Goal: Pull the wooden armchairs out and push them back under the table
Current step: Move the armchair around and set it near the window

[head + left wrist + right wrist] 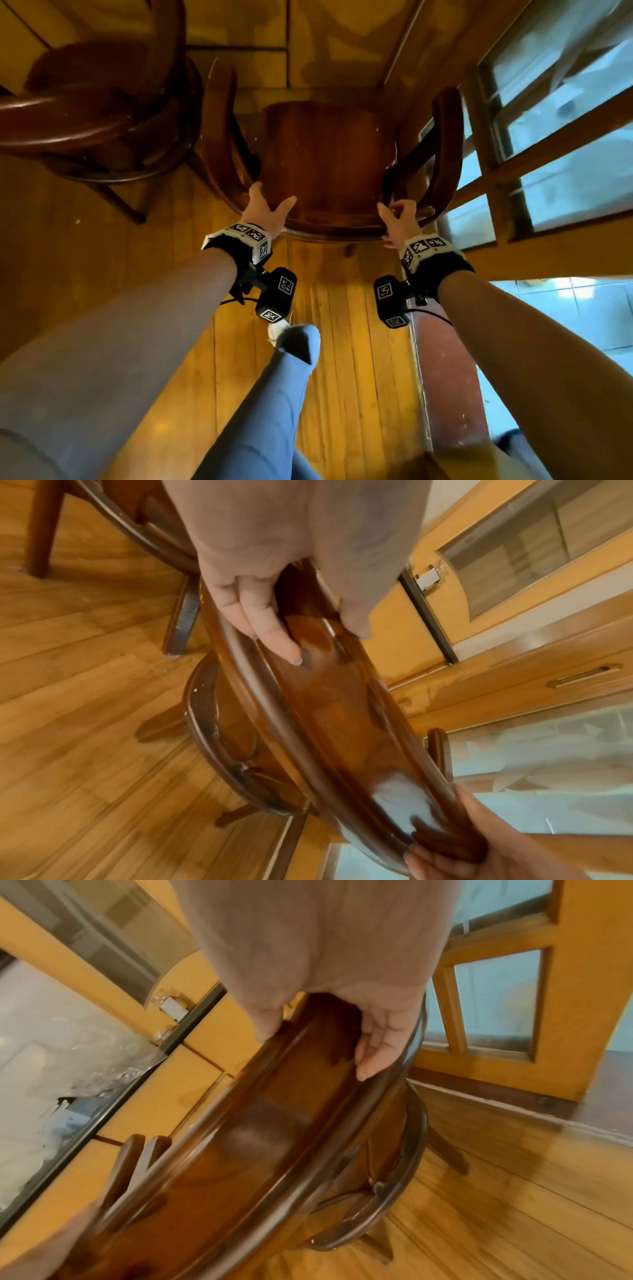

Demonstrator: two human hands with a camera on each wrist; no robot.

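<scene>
At the near edge of the scene, two hands held the curved back rail of one wooden armchair [329, 154]. The left hand [265, 209] sat on the rail's left end with its thumb spread across the top and its fingers [263, 620] wrapped down over the rail, lying fairly straight against the back panel. The right hand [397, 219] took the right end, its fingers [373, 1047] curled over the rail and the thumb hooked round the other side. Each wrist carried one black strap with patterned markers.

The armchair stood in the middle of the head view on the plank floor [359, 342], its seat facing away from the person and its two armrests reaching toward the far side, where the yellow tabletop [325, 51] lay. From these views I could not tell whether the seat was under the tabletop or clear of it. A second armchair [96, 113], also dark wood, stood to the left, just beside the first, with its rounded back toward the near side.

On the right ran a wooden door with several glass panes [555, 120]. One leg in blue trousers [267, 411] stepped forward between the two forearms, a pale shoe tip showing just past the cuff.
</scene>
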